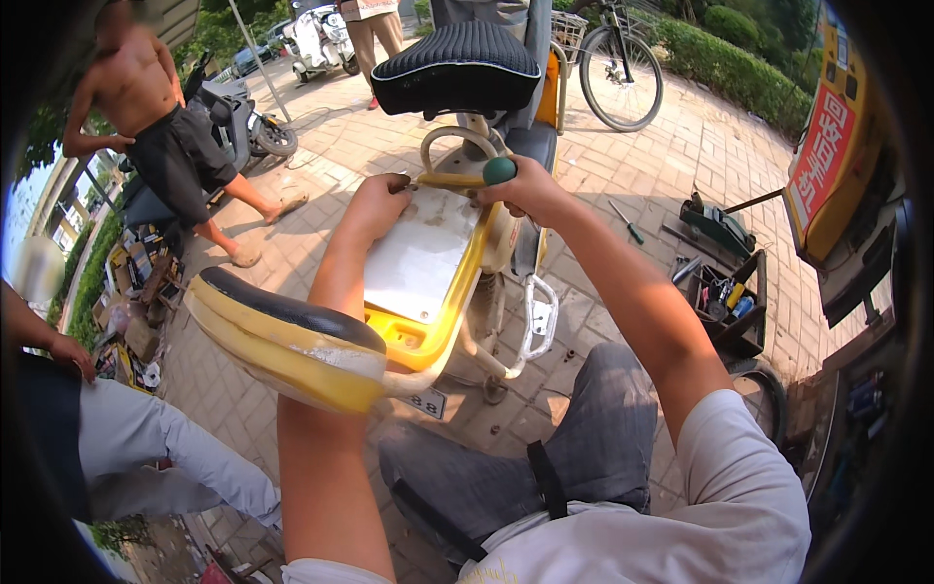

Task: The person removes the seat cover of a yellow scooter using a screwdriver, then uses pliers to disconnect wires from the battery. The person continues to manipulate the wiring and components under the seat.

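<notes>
In front of me stands a yellow electric scooter with its black saddle (457,68) raised on a post. A scuffed white panel (423,248) lies over its yellow frame (449,329), with a screw at the near corner. My left hand (381,206) has its fingers curled on the panel's far left corner. My right hand (533,191) is closed around a screwdriver with a rounded green handle (500,171), by the panel's far right corner; its tip is hidden. The yellow and black padded backrest (287,336) crosses over my left forearm.
Right of the scooter, another screwdriver (628,222), a green vise-like tool (718,226) and an open toolbox (735,307) sit on the paving. A shirtless person (141,88) stands far left; another person's leg (165,453) is near left. A bicycle (620,78) is parked behind.
</notes>
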